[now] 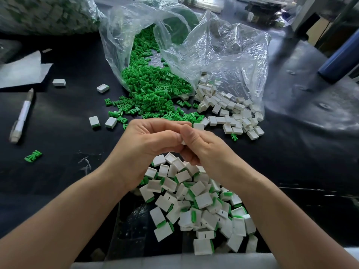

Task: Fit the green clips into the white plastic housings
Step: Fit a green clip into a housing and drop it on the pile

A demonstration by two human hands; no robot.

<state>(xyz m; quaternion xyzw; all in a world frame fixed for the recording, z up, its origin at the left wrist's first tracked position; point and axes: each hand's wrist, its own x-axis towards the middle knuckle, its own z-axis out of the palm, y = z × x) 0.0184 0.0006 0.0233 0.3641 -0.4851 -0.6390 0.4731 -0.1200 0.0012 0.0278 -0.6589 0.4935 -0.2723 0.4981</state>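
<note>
Covering the whole view is the black table point(68, 181), and at its far middle the clear bag point(120, 35) lies on its side with the mouth toward me. Just right of the clear bag, touching it, a second bag point(233, 55) spills empty white housings point(229, 111). Well nearer to me than the clear bag lies the pile of finished housings point(198, 202), white with green edges. From the mouth of the clear bag the green clips point(151, 86) pour out on the table. Between that mouth and the pile, my left hand point(147, 138) and my right hand point(202, 144) meet above the table. Far left of the clear bag lies a pen point(21, 117). With curled fingers both hands pinch one held housing point(183, 142); only its white corner shows, so I cannot tell if a clip is inside.
</note>
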